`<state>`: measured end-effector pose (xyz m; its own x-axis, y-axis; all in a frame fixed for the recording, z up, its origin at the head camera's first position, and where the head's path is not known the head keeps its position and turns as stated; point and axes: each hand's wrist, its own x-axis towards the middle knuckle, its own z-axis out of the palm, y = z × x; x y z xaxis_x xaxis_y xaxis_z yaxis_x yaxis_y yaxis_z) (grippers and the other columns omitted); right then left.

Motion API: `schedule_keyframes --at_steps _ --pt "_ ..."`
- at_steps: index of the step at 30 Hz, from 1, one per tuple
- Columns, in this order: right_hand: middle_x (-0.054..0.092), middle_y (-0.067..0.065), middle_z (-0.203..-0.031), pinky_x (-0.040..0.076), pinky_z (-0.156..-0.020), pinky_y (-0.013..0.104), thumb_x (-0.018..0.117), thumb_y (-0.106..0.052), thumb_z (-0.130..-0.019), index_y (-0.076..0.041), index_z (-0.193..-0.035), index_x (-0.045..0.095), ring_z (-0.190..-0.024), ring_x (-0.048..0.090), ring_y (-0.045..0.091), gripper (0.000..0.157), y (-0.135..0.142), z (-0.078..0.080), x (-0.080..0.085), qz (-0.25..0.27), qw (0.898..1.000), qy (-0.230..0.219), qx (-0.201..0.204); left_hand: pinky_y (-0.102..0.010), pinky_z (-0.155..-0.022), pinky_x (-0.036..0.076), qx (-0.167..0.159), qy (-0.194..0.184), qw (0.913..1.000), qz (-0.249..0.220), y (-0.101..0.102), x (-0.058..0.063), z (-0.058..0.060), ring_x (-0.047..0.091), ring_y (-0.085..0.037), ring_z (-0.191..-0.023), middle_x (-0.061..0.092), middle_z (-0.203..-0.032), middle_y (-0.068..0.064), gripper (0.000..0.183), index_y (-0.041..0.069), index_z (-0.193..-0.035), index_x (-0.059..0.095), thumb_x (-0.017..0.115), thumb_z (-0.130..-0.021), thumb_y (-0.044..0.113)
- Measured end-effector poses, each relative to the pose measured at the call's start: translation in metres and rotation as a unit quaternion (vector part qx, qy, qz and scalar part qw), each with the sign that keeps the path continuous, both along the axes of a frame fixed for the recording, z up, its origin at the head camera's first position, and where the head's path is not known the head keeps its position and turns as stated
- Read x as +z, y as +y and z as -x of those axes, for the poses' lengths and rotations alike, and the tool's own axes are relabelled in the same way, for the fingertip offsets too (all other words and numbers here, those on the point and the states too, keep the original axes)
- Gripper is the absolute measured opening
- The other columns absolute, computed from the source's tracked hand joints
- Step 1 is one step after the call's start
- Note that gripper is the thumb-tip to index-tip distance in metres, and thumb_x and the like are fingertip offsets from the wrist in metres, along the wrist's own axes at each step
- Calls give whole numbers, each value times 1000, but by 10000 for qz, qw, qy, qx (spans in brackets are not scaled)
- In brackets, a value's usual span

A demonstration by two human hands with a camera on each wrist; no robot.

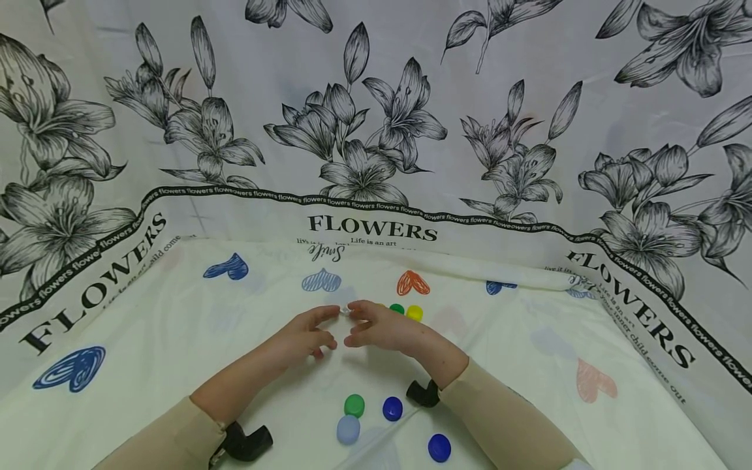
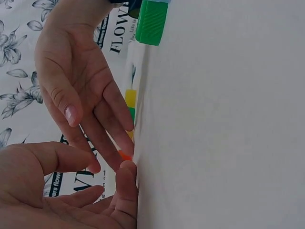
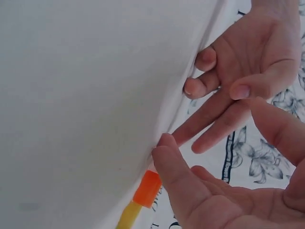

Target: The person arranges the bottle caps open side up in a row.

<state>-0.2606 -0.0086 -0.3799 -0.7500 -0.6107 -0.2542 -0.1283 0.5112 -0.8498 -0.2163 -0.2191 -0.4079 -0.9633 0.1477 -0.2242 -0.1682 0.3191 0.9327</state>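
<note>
Both bare hands face each other over the white cloth, fingertips a short way apart in the head view. My left hand (image 1: 309, 331) has its fingers spread and loosely bent. Opposite it, my right hand (image 1: 380, 326) is held the same way, palm turned inward. A small whitish spot (image 1: 344, 311) shows between the index fingertips; what it is cannot be made out. Neither hand visibly holds anything. Just beyond the right hand lie a green bottle cap (image 1: 397, 309) and a yellow bottle cap (image 1: 414, 313). An orange cap (image 3: 147, 188) shows by the right fingers in the right wrist view.
Nearer the body lie a green cap (image 1: 354, 406), a light blue cap (image 1: 348, 430) and two dark blue caps (image 1: 392, 408). Black wrist mounts (image 1: 249, 442) sit at both cuffs. Behind the cloth hangs a flower-printed curtain (image 1: 235, 215).
</note>
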Motion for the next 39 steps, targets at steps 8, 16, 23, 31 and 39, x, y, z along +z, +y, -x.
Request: schedule_keyframes --at_steps 8,16,23,31,39 --pt "69 -1 -114 55 -80 35 70 -23 -99 -13 -129 69 -93 68 22 32 22 -9 31 204 9923 1183 -316 -32 -70 54 447 313 9967 602 6 2 -18 64 -20 -84 71 -119 -10 38 0 -136 62 58 -98 5" --pt "65 -12 -86 51 -71 26 77 -17 -93 -13 -112 76 -78 59 10 19 27 -47 30 -1309 9647 2178 692 -33 -69 53 -1604 559 9723 1608 -2 23 -44 61 -20 -78 70 -87 1 15 7 -107 74 75 -92 10" --pt "58 -15 -77 47 -67 22 83 -18 -85 -20 -102 77 -71 53 5 19 5 -78 14 -2629 9177 2636 1387 -32 -71 52 -2555 996 9331 2328 6 29 -60 59 -16 -76 66 -84 4 23 11 -105 72 77 -85 2" --pt "50 -9 -61 39 -58 22 83 -21 -84 -19 -87 73 -61 48 8 11 9 -82 3 -2631 9087 2903 1438 -27 -72 48 -2741 1536 9139 2572 26 16 -60 53 -8 -73 61 -79 11 19 17 -96 71 80 -83 5" --pt "54 -12 -63 44 -61 21 85 -22 -84 -19 -85 75 -63 50 7 11 13 -85 -2 -2546 9136 2895 1296 -25 -66 47 -2783 1594 9089 2666 36 14 -58 51 -8 -68 59 -72 12 16 17 -87 72 82 -82 6"
